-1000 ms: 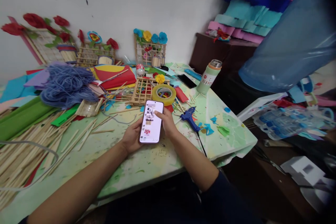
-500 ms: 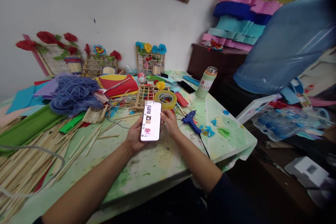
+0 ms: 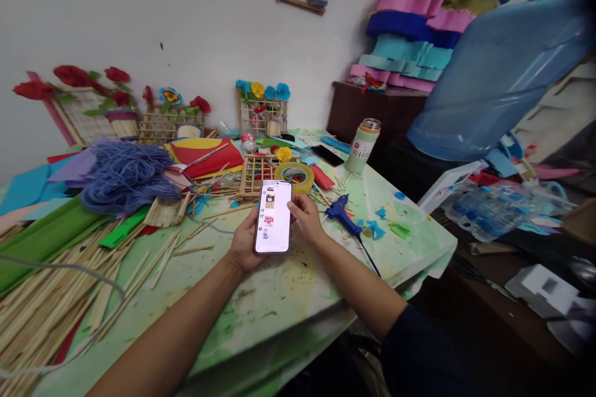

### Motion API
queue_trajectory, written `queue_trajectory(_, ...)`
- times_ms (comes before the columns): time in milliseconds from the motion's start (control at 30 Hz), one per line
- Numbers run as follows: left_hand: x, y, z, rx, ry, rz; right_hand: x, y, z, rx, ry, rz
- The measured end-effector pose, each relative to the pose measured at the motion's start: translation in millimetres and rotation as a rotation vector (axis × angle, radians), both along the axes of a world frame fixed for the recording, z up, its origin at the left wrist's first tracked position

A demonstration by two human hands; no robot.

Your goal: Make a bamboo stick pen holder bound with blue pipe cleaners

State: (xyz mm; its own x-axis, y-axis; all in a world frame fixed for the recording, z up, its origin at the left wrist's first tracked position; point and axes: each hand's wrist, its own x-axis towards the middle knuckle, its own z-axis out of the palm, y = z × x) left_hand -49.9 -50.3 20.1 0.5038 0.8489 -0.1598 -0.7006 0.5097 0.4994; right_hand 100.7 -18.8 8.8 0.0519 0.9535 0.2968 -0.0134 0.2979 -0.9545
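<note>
A smartphone [image 3: 272, 217] with a lit white screen is held upright over the paint-stained table [image 3: 288, 298]. My left hand [image 3: 244, 242] cups it from the left and below, fingers wrapped behind it. At the phone's right edge sits my right hand [image 3: 305, 216], its thumb touching the screen and fingers curled behind. Just beyond the phone lie a roll of yellow tape [image 3: 294, 176] and a small wooden lattice frame [image 3: 257, 172]. A blue glue gun [image 3: 342, 213] lies right of my right hand.
A heap of blue yarn [image 3: 125, 177], coloured paper and many wooden sticks [image 3: 56, 298] cover the left side. A green bottle [image 3: 362, 146] and a black phone [image 3: 327, 154] stand at the back right. Lattice crafts with paper flowers lean on the wall. A large blue water jug [image 3: 493, 74] looms right.
The view has tilted and shifted, so the table sits lower in frame. The content on the screen has scrolled. Both hands stay on the phone, the right thumb lower on its edge.
</note>
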Motion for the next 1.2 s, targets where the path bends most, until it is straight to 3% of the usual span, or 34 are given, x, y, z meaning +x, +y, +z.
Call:
queue_trajectory(167, -2.7, 3.4, -2.4, 0.046, -0.063, -0.039, 0.4, -4.8, 0.3, 0.036, 0.013, 0.030)
queue_trajectory(567, -18.9, 8.5, 3.3, 0.041, -0.025, 0.036, -1.0, -8.3, -1.1, 0.160, -0.126, 0.024)
queue_trajectory(867, -28.5, 12.1, 2.9, 0.162, -0.034, 0.042, 3.6, -10.1, -2.7, 0.220, -0.246, -0.020)
queue_trajectory(1033, -27.1, 12.5, 1.8, 0.157, 0.007, -0.016, 3.7, -9.0, -3.8, 0.226, -0.269, -0.017)
queue_trajectory(1100, -29.3, 14.2, 4.2, 0.149, 0.079, 0.058, 3.5, -9.7, -2.2, 0.229, -0.269, -0.017)
queue_trajectory(1200, -45.1, 19.7, 15.6, 0.149, 0.174, 0.279, 2.4, -13.2, 2.5, 0.250, -0.296, -0.012)
